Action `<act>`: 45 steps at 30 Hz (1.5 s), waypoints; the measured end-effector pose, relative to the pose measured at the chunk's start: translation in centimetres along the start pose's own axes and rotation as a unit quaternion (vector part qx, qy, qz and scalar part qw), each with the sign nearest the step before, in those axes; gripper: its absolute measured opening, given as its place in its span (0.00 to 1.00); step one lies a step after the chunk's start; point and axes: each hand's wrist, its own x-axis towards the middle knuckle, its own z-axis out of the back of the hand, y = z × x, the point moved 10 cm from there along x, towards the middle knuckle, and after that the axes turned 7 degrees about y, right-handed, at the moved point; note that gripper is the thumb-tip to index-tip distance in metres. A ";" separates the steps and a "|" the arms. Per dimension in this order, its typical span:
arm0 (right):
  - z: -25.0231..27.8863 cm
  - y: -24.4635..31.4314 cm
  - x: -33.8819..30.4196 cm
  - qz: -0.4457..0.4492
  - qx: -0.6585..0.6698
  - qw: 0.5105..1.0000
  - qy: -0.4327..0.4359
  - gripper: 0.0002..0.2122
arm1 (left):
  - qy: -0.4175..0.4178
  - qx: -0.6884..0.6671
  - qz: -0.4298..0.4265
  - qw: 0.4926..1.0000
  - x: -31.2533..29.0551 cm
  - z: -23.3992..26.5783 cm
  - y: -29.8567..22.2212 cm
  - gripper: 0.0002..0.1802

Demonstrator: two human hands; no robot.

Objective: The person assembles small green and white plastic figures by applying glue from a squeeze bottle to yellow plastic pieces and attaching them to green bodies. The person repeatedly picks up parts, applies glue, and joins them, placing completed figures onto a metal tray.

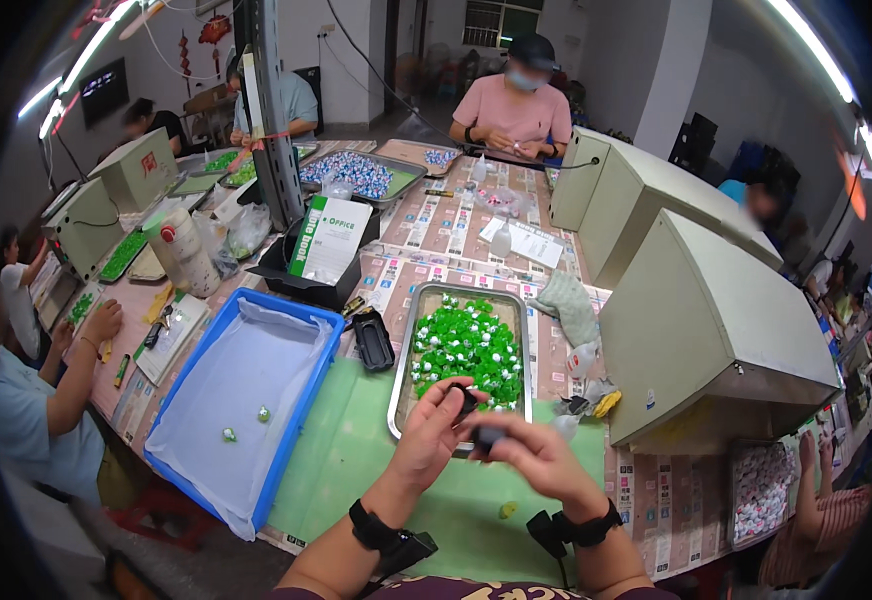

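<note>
In front of me my left hand pinches a small black piece, whose kind I cannot make out. My right hand is close beside it, somewhat blurred, its fingers closed on a dark rounded piece. Both hands are over the near end of a metal tray heaped with small green-and-white plastic pieces. To the left stands a blue tray lined with a white sheet, and two small green-and-white figures lie on it.
A green mat lies under my hands with a small yellowish piece on it. An empty black case sits left of the metal tray. Large beige metal hoods stand at right, with a cloth nearby. Several people work around the table.
</note>
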 end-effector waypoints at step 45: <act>6.3 10.6 -6.3 0.141 -0.325 0.907 -0.230 0.17 | -0.129 0.905 -0.083 0.396 7.4 12.1 -9.4 0.24</act>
